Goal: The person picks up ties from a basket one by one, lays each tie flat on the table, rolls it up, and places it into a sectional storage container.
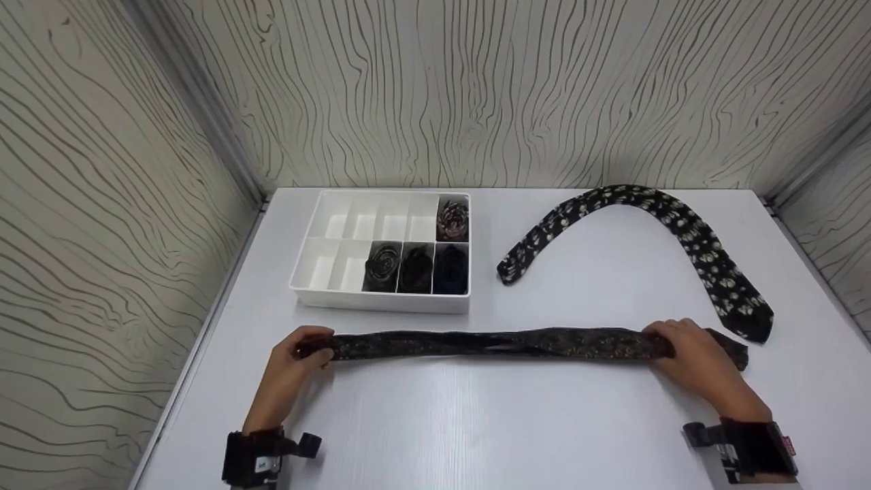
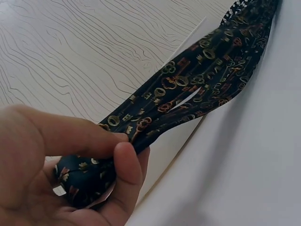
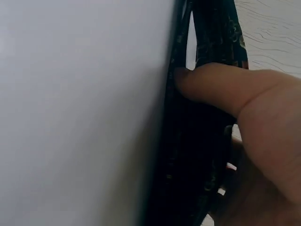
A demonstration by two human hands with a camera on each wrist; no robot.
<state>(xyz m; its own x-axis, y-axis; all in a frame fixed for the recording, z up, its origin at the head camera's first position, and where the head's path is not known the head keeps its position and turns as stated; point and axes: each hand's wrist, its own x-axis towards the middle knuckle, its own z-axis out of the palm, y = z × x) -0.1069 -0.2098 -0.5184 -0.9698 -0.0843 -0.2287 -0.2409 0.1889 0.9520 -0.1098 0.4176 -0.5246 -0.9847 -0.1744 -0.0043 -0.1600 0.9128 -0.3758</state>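
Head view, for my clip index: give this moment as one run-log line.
left hand: pinches patterned tie | right hand: grips it near other end | black-and-white tie: curved on table | tray: four fabric rolls

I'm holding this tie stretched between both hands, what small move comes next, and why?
Probably start rolling the tie from the end at your left hand: it stretches out unrolled, while the box holds rolled ties and has empty compartments.
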